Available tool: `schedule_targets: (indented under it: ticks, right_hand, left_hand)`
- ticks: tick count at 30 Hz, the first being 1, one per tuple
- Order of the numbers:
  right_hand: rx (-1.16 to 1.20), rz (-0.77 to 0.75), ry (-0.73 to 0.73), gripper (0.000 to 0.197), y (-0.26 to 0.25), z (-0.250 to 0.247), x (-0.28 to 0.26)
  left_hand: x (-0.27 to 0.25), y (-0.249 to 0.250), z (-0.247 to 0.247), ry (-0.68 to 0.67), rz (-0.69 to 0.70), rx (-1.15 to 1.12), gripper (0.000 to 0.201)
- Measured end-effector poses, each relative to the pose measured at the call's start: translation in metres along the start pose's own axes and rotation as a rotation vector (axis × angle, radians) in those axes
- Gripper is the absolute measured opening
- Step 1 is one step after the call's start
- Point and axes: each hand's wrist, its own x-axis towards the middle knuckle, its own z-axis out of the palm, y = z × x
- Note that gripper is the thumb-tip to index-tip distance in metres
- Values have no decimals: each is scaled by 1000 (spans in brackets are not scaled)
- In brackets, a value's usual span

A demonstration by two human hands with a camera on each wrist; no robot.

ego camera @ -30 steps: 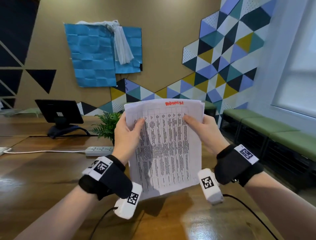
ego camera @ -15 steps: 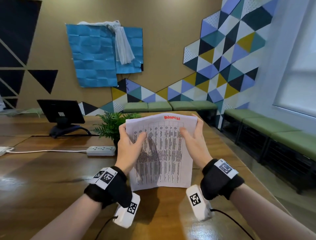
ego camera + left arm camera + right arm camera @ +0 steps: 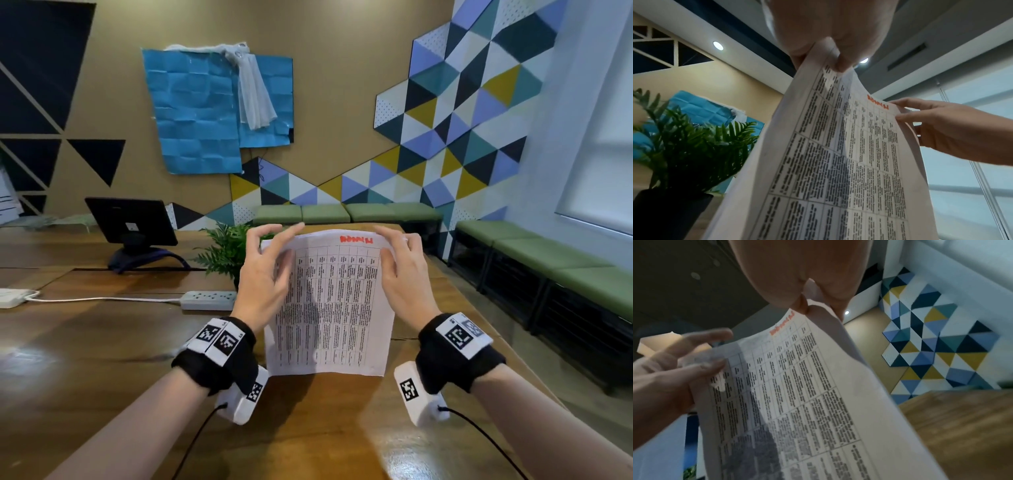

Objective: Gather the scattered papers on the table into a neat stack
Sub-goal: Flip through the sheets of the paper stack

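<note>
A stack of white printed papers (image 3: 329,308) with a table of text and a red mark at the top stands upright, its bottom edge on the wooden table (image 3: 102,359). My left hand (image 3: 270,260) holds the upper left edge, thumb in front and fingers spread behind. My right hand (image 3: 400,263) pinches the upper right corner. The left wrist view shows the papers (image 3: 838,162) passing between thumb and fingers of the left hand (image 3: 828,32). In the right wrist view the right hand (image 3: 807,272) nips the bent top corner of the papers (image 3: 797,394).
A potted fern (image 3: 226,253) stands just behind the papers. A grey power strip (image 3: 209,300) with a white cable lies to the left, and a dark screen on a stand (image 3: 132,222) sits further back. Green benches (image 3: 565,270) line the right wall beyond the table edge.
The papers came down from mid-air until their bottom edge met the table. Both hands slid from the sheet's sides up to its top corners.
</note>
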Motion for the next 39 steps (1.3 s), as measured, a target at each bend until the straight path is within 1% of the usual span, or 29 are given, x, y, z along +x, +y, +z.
schedule_targets:
  ticks: [5, 7, 9, 10, 12, 14, 15, 17, 19, 21, 22, 24, 26, 27, 29, 34, 36, 38, 39]
  right_hand:
    - [33, 31, -14, 30, 0, 4, 5]
    - [67, 39, 14, 27, -2, 5, 5]
    - [92, 33, 63, 27, -5, 5, 5]
    - [109, 33, 76, 30, -7, 6, 4]
    - [171, 70, 67, 43, -8, 8, -1]
    - [281, 150, 22, 58, -6, 10, -7]
    - [342, 196, -4, 64, -4, 11, -11]
    - [461, 300, -58, 68, 4, 14, -17]
    - [565, 421, -119, 62, 14, 18, -23]
    - [631, 552, -181, 54, 22, 23, -30]
    - [644, 605, -210, 49, 25, 25, -33]
    - [652, 693, -242, 43, 30, 29, -41]
    - [644, 745, -277, 46, 36, 34, -49]
    - [635, 747, -296, 48, 39, 37, -52]
    - [641, 750, -309, 45, 43, 42, -57]
    - [635, 746, -248, 40, 37, 41, -55]
    - [579, 746, -238, 33, 35, 33, -52]
    - [480, 776, -233, 28, 40, 26, -52]
    - [429, 801, -238, 31, 46, 22, -53]
  left_hand:
    - [4, 0, 1, 13, -61, -47, 34]
    - [6, 5, 2, 43, -78, -55, 31]
    - [7, 12, 6, 84, -93, -39, 32]
    - [6, 16, 7, 104, -111, -38, 35]
    - [0, 21, 11, 128, -183, -80, 49]
    - [-11, 17, 15, 114, -278, -209, 64]
    - [-16, 13, 17, 104, -340, -284, 66]
    - [-27, 2, 20, 73, -504, -384, 60]
    - [-36, -7, 24, 25, -628, -401, 42]
    - [-46, -14, 26, -38, -694, -362, 26]
    - [-49, -17, 26, -78, -714, -353, 23]
    - [-56, -24, 27, -157, -748, -383, 24]
    - [-60, -31, 27, -221, -773, -415, 29]
    - [-62, -34, 28, -238, -778, -422, 31]
    - [-65, -37, 28, -238, -779, -431, 34]
    - [-65, -25, 25, -176, -731, -420, 32]
    - [-60, -15, 22, -192, -706, -394, 26]
    - [-55, -11, 24, -233, -730, -365, 22]
    - [-54, -13, 27, -274, -764, -359, 23]
